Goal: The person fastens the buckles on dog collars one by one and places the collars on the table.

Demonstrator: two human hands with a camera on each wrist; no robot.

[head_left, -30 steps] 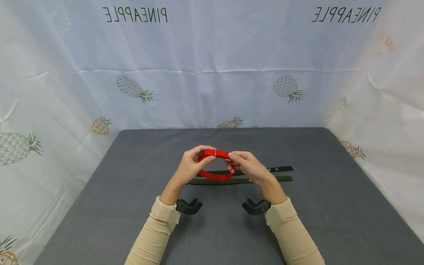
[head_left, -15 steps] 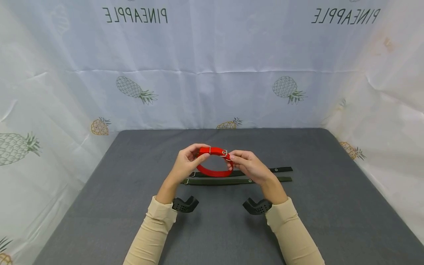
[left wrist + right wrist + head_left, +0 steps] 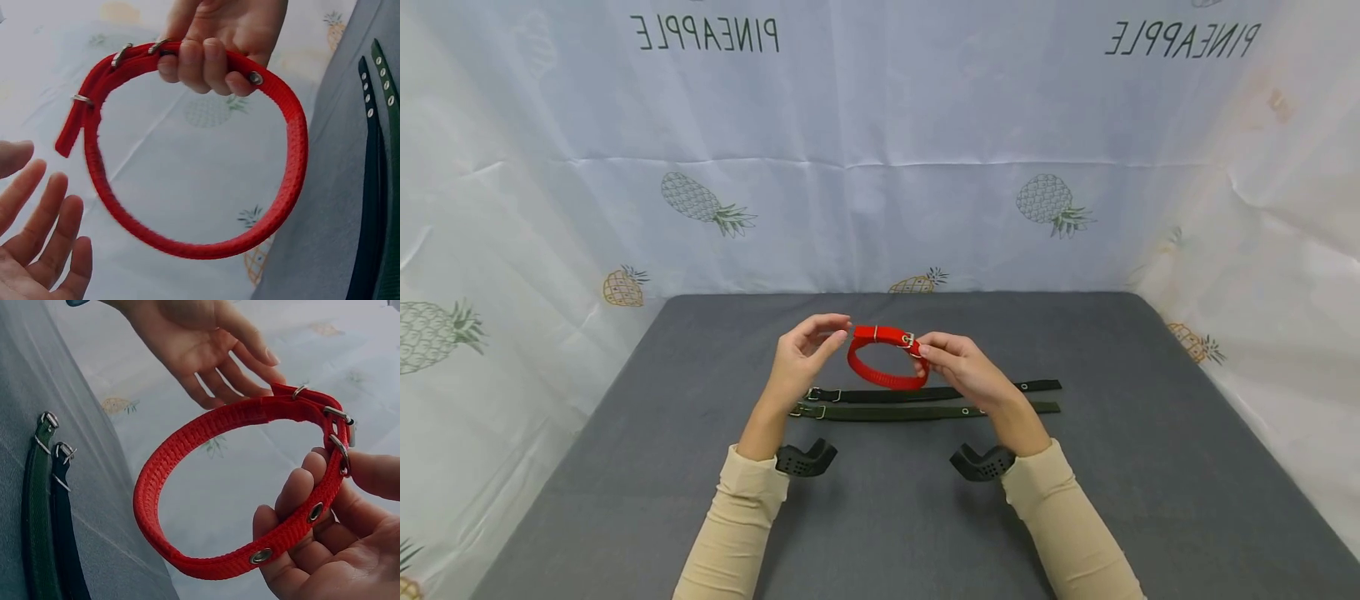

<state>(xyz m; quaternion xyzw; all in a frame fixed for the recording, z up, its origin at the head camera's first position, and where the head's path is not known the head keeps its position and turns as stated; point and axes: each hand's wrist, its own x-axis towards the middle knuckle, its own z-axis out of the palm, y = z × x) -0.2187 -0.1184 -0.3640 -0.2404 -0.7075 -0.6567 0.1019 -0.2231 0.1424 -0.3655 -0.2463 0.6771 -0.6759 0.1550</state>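
A red collar [image 3: 887, 382], buckled into a ring, is held above the table by my right hand [image 3: 966, 367]. In the right wrist view my fingers and thumb pinch its band [image 3: 290, 531] beside the buckle [image 3: 339, 415] and D-ring, near two metal eyelets. The strap's free end [image 3: 65, 140] passes through a metal keeper loop and sticks out past it. My left hand [image 3: 805, 354] is apart from the collar, just left of that end, its fingers loosely spread and holding nothing, as the left wrist view shows.
Behind the red collar, a black collar [image 3: 887, 395] and a dark green collar [image 3: 887, 412] lie flat and parallel on the grey table [image 3: 880, 517], buckles to the left, eyelets to the right. A white curtain [image 3: 880, 225] with pineapple prints hangs at the table's far edge.
My left hand has let go of the red collar and moved left and slightly away. My right hand keeps its grip; the collar has risen slightly, with its buckle now more in sight.
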